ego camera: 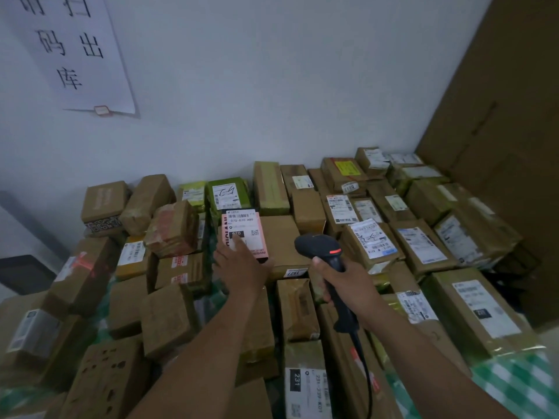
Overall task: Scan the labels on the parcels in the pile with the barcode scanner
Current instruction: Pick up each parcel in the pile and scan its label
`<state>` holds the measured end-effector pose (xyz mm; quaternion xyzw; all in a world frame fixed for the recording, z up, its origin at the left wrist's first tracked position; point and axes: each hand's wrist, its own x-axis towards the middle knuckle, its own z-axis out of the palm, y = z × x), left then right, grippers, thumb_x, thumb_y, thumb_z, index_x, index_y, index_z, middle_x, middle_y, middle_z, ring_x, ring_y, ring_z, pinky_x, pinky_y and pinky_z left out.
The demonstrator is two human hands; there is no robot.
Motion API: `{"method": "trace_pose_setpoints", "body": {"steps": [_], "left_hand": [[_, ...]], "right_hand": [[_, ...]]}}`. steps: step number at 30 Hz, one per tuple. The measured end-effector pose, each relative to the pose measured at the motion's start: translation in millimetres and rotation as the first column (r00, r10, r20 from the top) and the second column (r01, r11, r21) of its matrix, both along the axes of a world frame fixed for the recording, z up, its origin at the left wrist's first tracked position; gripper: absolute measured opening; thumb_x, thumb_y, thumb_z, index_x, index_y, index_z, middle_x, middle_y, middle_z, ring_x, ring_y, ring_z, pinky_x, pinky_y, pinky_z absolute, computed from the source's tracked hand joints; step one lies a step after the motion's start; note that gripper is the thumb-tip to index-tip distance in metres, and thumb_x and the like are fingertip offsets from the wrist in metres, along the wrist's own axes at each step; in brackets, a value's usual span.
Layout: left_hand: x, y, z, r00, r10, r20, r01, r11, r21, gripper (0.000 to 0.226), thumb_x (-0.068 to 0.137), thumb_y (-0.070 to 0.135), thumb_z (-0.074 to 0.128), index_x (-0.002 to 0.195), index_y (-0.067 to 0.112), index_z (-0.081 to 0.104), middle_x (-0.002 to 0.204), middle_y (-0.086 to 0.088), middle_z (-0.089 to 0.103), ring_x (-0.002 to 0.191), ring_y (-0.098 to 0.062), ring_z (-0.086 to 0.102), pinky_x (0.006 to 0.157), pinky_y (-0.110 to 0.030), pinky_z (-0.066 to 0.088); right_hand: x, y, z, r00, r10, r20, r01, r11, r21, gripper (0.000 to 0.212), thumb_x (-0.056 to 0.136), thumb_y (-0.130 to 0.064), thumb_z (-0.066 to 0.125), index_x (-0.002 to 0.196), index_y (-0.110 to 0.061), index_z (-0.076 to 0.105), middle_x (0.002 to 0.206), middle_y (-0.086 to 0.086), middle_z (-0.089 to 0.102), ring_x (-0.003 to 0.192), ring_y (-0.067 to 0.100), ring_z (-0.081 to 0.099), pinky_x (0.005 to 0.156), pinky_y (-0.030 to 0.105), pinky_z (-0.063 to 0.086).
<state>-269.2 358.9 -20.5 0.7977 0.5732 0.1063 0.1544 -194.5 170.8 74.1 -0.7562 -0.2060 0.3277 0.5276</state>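
The pile of parcels (169, 319) spreads before me against the wall: mostly brown cardboard boxes, creased and taped, many with white printed labels, lying on a green-and-white checked cloth (514, 379). A tall flat cardboard sheet (499, 146) leans on the right. Near the pile's middle a slim pink box (252, 229) lies label up. My left hand (242, 267) rests flat on it, fingers straight, forefinger on the label. My right hand (348, 282) wraps tight round the black barcode scanner (320, 249) handle, just beside the pink box.
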Motion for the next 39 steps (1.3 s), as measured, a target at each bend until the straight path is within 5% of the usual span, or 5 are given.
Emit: {"method": "trace_pose_setpoints", "body": {"steps": [8, 15, 19, 28, 39], "left_hand": [[-14, -25, 30, 0.911, 0.016, 0.412, -0.016, 1.0, -0.004, 0.087, 0.077, 0.058, 0.069, 0.147, 0.022, 0.032, 0.143, -0.014, 0.028, 0.127, -0.033, 0.03, 0.097, -0.043, 0.042], [-42, -69, 72, 0.505, 0.16, 0.848, 0.294, 0.892, -0.344, 0.03, 0.098, 0.025, 0.056, 0.128, 0.022, 0.056, 0.114, -0.002, 0.064, 0.091, -0.006, 0.065, 0.063, -0.015, 0.052], [-61, -76, 75, 0.395, 0.467, 0.791, 0.37, 0.707, -0.603, 0.009, 0.101, 0.025, 0.049, 0.103, 0.029, 0.056, 0.108, -0.005, 0.065, 0.1, -0.018, 0.063, 0.088, -0.037, 0.054], [-101, -67, 73, 0.612, 0.279, 0.74, 0.409, 0.689, -0.598, 0.036, 0.088, 0.047, 0.068, 0.117, 0.035, 0.05, 0.109, 0.003, 0.064, 0.1, -0.014, 0.064, 0.087, -0.031, 0.053], [-131, -83, 24, 0.689, 0.373, 0.622, 0.183, 0.741, -0.646, 0.043, 0.095, 0.017, 0.054, 0.131, 0.037, 0.042, 0.112, 0.0, 0.067, 0.098, -0.018, 0.068, 0.086, -0.041, 0.059]], "right_hand": [[2, -2, -2, 0.991, -0.041, -0.131, 0.054, 0.994, 0.099, 0.033, 0.089, -0.04, 0.065, 0.08, -0.008, 0.063, 0.067, 0.006, 0.065, 0.055, 0.013, 0.061, 0.055, 0.025, 0.053], [-8, 8, 0, 0.897, -0.071, -0.436, 0.181, 0.959, 0.216, 0.046, 0.073, -0.05, 0.068, 0.104, -0.018, 0.063, 0.104, 0.014, 0.07, 0.102, 0.033, 0.066, 0.102, 0.051, 0.047], [-18, 11, -1, 0.835, -0.007, -0.551, 0.188, 0.944, 0.272, 0.048, 0.079, -0.046, 0.062, 0.113, -0.013, 0.062, 0.116, 0.021, 0.068, 0.112, 0.039, 0.062, 0.106, 0.055, 0.043], [-45, 19, -5, 0.931, 0.143, -0.337, -0.072, 0.974, 0.215, 0.053, 0.072, -0.045, 0.066, 0.11, -0.008, 0.068, 0.105, 0.016, 0.073, 0.098, 0.034, 0.07, 0.088, 0.044, 0.052], [-51, 2, -27, 0.946, 0.162, -0.282, -0.161, 0.987, 0.026, 0.031, 0.086, -0.042, 0.067, 0.103, -0.017, 0.069, 0.1, 0.005, 0.075, 0.093, 0.021, 0.07, 0.081, 0.033, 0.055]]}}
